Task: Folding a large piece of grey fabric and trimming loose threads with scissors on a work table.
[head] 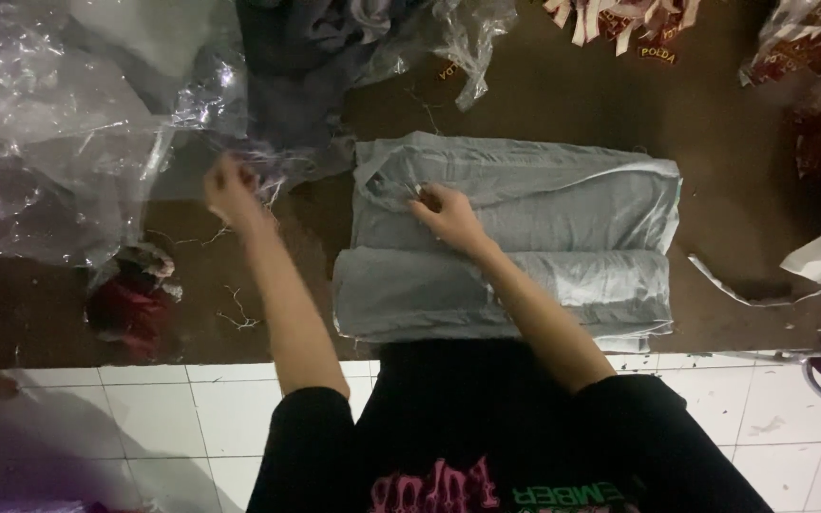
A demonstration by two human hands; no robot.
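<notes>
Fingers of our right hand (447, 214) press flat, unclenched, on the folded grey garment (515, 242) lying mid-table (544, 95); our left hand (230, 190) pinches clear plastic bags (68, 114) beside it. Step in hand, we judge: bagging. Next calls for one bag separated and opened.

One head-worn camera looks steeply down from close above the dark brown worktop (734, 161), facing away from the person's body; white tiled floor (144, 418) fills the lower frame.
</notes>
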